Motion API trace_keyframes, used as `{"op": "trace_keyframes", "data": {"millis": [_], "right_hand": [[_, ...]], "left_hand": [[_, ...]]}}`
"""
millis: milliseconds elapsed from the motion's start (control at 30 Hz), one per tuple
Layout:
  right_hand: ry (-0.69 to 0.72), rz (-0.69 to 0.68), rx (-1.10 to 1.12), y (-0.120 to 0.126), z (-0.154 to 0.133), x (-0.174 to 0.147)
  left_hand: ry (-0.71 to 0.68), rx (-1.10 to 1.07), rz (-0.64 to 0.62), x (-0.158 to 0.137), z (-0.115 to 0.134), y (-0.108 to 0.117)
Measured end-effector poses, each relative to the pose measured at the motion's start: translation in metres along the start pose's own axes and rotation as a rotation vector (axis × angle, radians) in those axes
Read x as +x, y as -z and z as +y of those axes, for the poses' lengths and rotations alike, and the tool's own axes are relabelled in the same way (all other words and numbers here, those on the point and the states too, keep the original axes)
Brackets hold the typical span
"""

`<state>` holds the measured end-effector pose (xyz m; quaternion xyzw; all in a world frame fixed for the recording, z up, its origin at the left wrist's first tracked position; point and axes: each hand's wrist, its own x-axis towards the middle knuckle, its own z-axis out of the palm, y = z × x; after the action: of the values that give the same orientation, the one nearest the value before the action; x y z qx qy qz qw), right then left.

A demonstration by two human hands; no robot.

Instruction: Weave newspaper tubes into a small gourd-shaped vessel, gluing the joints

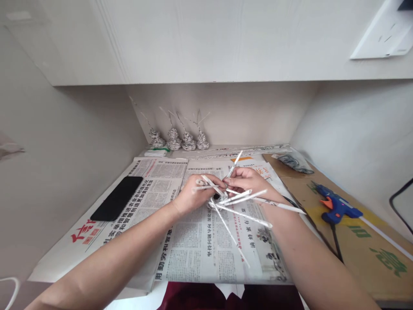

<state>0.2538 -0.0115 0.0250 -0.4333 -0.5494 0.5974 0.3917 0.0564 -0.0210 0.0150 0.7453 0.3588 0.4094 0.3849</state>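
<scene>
A small woven piece made of rolled newspaper strips (212, 204) is between my hands, low over the newspaper-covered table. Several white paper tubes (243, 196) stick out from it, mostly towards the right and front. My left hand (198, 192) is closed on the left side of the piece, with tubes crossing over its fingers. Close beside it, my right hand (245, 180) pinches a rolled paper tube (235, 163) that points up and away. My fingers partly hide the woven body, and a dark opening shows in its middle.
Several finished woven gourd shapes (189, 141) stand along the back wall. Long paper tubes (245, 151) lie at the back. A black phone (118, 198) rests at left. On cardboard (364, 262) at right are a blue glue gun (338, 206) and a crumpled plastic bag (294, 163).
</scene>
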Motion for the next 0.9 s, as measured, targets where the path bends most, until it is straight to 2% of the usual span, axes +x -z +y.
{"op": "trace_keyframes", "data": {"millis": [200, 333, 533, 767, 833, 900], "right_hand": [[0.084, 0.098, -0.13, -0.004, -0.002, -0.001], [0.156, 0.148, -0.204, -0.007, -0.001, -0.002], [0.334, 0.218, -0.372, -0.014, 0.002, -0.005], [0.624, 0.213, -0.657, -0.026, -0.005, -0.012], [0.599, 0.198, -0.663, -0.026, -0.006, -0.012], [0.499, 0.187, -0.617, -0.024, -0.007, -0.012]], "left_hand": [[0.01, 0.082, -0.085, 0.011, 0.013, 0.002], [0.012, 0.131, -0.049, 0.012, 0.012, -0.004], [0.045, 0.053, 0.11, 0.007, 0.001, -0.008], [0.047, 0.122, 0.036, 0.007, -0.002, 0.0], [0.04, 0.135, 0.033, 0.008, -0.001, 0.0], [0.058, 0.133, 0.048, 0.008, 0.001, 0.0]]}}
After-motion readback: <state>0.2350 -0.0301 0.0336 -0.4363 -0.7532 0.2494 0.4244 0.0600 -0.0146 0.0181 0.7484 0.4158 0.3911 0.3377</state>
